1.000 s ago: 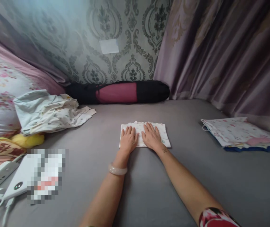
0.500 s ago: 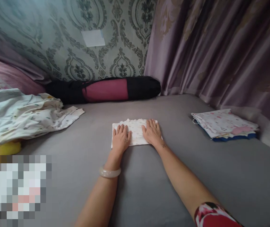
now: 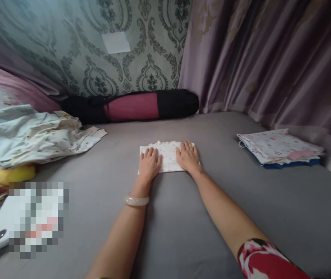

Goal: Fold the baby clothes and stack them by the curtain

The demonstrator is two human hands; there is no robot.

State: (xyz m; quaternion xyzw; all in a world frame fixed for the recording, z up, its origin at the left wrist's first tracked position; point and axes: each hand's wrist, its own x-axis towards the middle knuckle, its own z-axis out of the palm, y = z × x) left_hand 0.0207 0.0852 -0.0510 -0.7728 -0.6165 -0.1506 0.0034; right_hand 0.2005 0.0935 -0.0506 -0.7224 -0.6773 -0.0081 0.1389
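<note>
A folded white garment [image 3: 168, 155] with a small faint print lies flat on the grey bed sheet [image 3: 165, 217]. Its far edge looks slightly ruffled. My left hand [image 3: 150, 163] rests palm down on its left part, fingers stretched out and apart. On the right part lies my right hand [image 3: 187, 155], also flat with extended fingers. Both palms press on the cloth without gripping it. A pale bangle [image 3: 136, 200] circles my left wrist.
Crumpled light clothes [image 3: 49, 135] lie at the left, beside a yellow item [image 3: 11, 174]. Nearer is a partly blurred white device [image 3: 1, 228] with a cable. Folded clothes [image 3: 281, 147] are stacked at the right. A black and pink long bag [image 3: 133, 105] lies against the wall.
The view has shifted slightly, so more of the white device shows at the left. Both hands stay flat on the folded garment in nearly the same places.
</note>
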